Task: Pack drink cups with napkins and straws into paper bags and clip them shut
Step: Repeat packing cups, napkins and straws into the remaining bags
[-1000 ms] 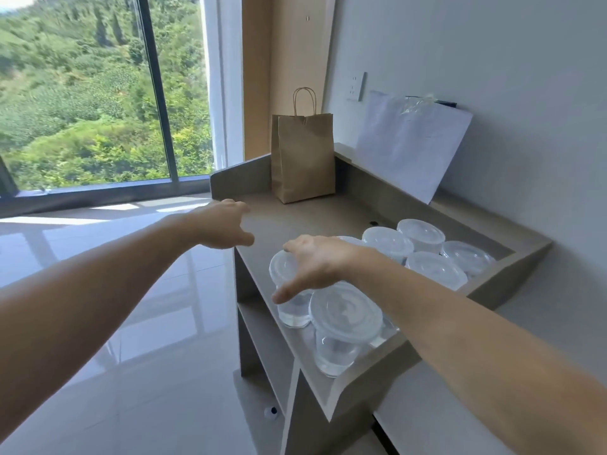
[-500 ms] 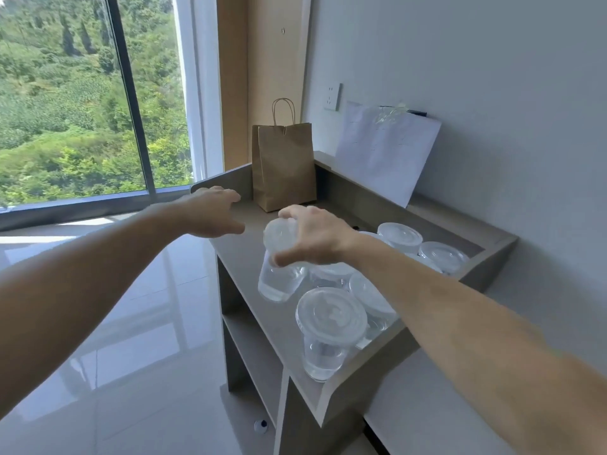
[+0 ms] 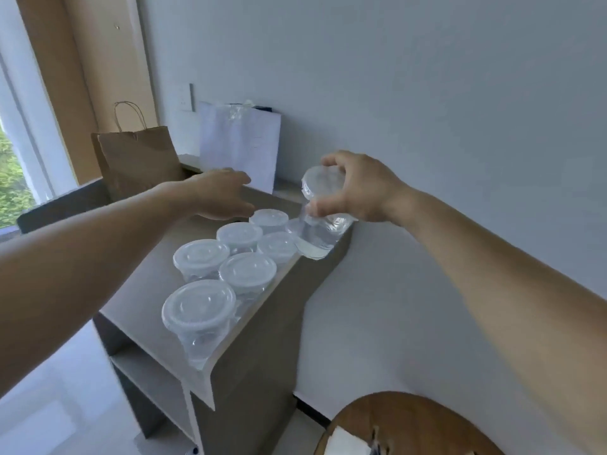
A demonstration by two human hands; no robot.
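My right hand [image 3: 358, 188] grips a clear lidded drink cup [image 3: 317, 236] by its lid, tilted and lifted above the right edge of the grey shelf unit [image 3: 262, 339]. Several more lidded clear cups [image 3: 200, 307] stand in rows on the shelf top. My left hand [image 3: 218, 195] hovers with relaxed fingers over the shelf top behind the cups, holding nothing. A brown paper bag [image 3: 138, 162] with twisted handles stands upright at the far end of the shelf.
A white paper bag [image 3: 239, 144] leans against the wall on the raised back ledge. A round wooden table [image 3: 410, 425] with a white napkin [image 3: 345, 443] on it shows at the bottom right. The window is at the far left.
My right hand has lifted the cup off the shelf and carried it to the right. The view has swung right, bringing the wooden table into sight. My left hand stays over the shelf.
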